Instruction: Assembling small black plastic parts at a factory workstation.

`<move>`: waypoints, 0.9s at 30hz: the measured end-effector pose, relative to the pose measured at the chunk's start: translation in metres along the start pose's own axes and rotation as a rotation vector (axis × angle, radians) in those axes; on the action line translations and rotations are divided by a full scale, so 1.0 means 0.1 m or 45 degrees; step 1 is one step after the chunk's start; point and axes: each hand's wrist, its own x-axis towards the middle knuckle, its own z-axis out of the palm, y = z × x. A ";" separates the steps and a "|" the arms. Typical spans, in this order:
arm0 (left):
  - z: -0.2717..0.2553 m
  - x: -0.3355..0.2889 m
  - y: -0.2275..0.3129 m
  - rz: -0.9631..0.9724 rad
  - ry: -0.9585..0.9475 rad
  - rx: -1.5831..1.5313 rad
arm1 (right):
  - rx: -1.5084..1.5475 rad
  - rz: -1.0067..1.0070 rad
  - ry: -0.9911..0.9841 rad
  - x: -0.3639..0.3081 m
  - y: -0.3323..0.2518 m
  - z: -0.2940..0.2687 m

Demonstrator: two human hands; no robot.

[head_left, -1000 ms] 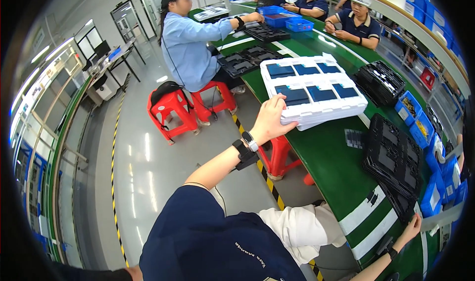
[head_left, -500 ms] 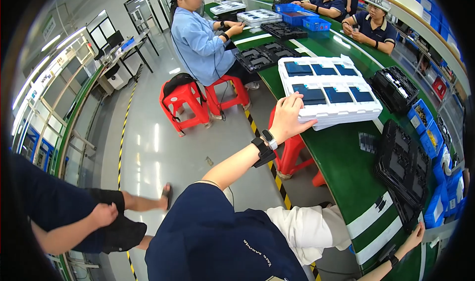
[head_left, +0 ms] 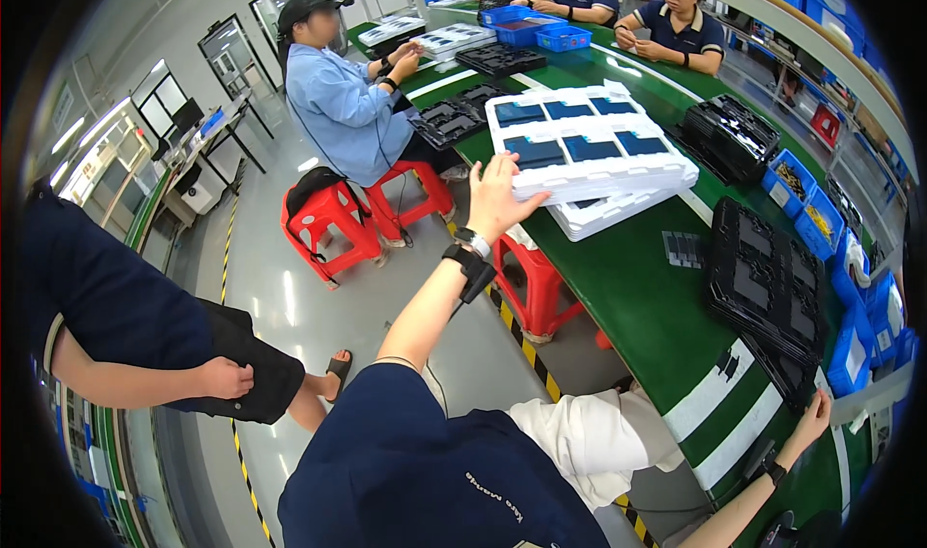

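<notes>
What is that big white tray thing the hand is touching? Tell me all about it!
The white tray stack looks like foam or moulded plastic. Its top tray has square pockets in two rows, each holding a dark blue flat piece. It lies flat on the green workbench, with a lower tray sticking out askew beneath. The left hand presses against its near corner.

The white trays (head_left: 589, 152) are looking like soft matt foam, and the dark squares in them are shining a little. At 3 o'clock from them, the black trays (head_left: 763, 278) are looking like thin, glossy plastic. The green table top (head_left: 647, 307) is looking smooth and a bit shiny. At 9 o'clock, the red stools (head_left: 333, 229) are shining like hard plastic. The grey floor (head_left: 280, 287) is gleaming smooth under the lights.
</notes>
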 end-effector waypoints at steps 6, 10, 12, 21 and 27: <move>0.10 0.08 -0.04 -0.110 -0.046 -0.179 | 0.010 0.012 0.022 -0.05 -0.05 0.02; 0.13 0.10 -0.01 -0.098 0.013 -0.401 | -0.013 -0.005 0.015 -0.04 -0.02 0.01; 0.14 0.07 -0.01 -0.034 0.054 -0.397 | -0.040 -0.017 0.020 -0.07 -0.09 0.05; 0.45 0.19 -0.67 -1.279 -0.242 -1.607 | -0.027 0.022 0.015 -0.15 -0.22 0.04; 0.39 0.25 -0.42 -1.116 -0.437 -1.726 | -0.020 0.020 0.024 -0.18 -0.30 0.05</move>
